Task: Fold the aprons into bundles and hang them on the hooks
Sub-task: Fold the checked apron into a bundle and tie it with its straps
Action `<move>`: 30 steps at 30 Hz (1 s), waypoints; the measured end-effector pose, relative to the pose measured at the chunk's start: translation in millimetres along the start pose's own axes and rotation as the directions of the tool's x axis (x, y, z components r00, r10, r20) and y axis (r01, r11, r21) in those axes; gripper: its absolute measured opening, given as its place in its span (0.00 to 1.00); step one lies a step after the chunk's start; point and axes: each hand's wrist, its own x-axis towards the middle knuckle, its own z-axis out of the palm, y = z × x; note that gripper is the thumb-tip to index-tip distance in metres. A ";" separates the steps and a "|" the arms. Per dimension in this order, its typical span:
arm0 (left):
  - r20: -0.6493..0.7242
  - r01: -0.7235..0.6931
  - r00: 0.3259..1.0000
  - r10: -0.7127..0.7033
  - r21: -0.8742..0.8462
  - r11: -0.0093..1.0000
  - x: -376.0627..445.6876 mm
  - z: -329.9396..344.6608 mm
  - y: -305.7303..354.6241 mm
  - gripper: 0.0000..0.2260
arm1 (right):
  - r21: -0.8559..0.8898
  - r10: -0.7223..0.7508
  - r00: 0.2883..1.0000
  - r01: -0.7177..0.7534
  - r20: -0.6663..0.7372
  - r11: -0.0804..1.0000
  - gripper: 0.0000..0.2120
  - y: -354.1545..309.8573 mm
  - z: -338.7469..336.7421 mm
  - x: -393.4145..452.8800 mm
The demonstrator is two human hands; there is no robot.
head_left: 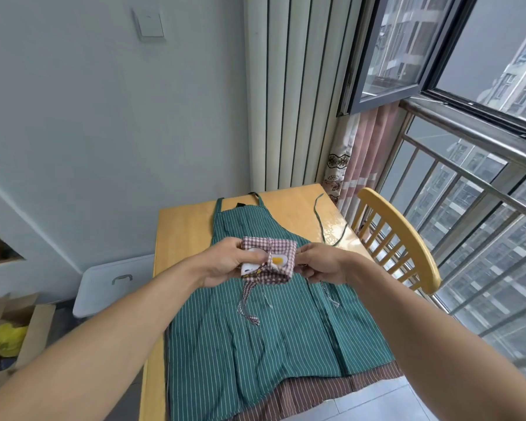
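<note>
1. Left hand (222,262) grips the left end of the checked bundle (269,261); right hand (321,262) pinches its right end, fingers curled. The bundle is held just above the green apron (271,329), mid-table.
2. Risk: the tie wrapped round the bundle looks loose, with two tails (248,305) dangling at 6 o'clock. If the grip eases before it is knotted, the folds probably spring open.
3. Risk: the dangling tails could drag on the green apron and rumple it as the bundle lifts.
4. Risk: no hooks in view; carrying the bundle by one end might let it unroll.
5. Counts: one bundle, one green apron spread flat, one brown striped apron (316,390) under it, showing at 5 o'clock. Three aprons total.
6. One table (182,226), one chair (398,235) at 3 o'clock, one white bin (110,284) at 9 o'clock.
</note>
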 end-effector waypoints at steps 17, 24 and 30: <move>-0.357 -0.224 0.931 0.078 -0.391 0.892 10.1 -2.3 2.9 0.04 | -0.023 -0.062 0.995 0.064 0.084 0.998 0.15 8.1 20.2 -24.9; -0.373 -0.265 0.919 0.129 -0.342 0.902 13.9 14.9 -3.0 0.11 | 0.156 -0.188 0.952 0.229 -0.241 0.961 0.28 -12.7 44.5 -16.1; -0.411 -0.285 0.900 0.142 -0.312 0.906 16.0 21.7 -9.9 0.10 | 0.313 -0.040 0.916 0.176 -0.399 0.933 0.31 -13.6 59.5 -4.0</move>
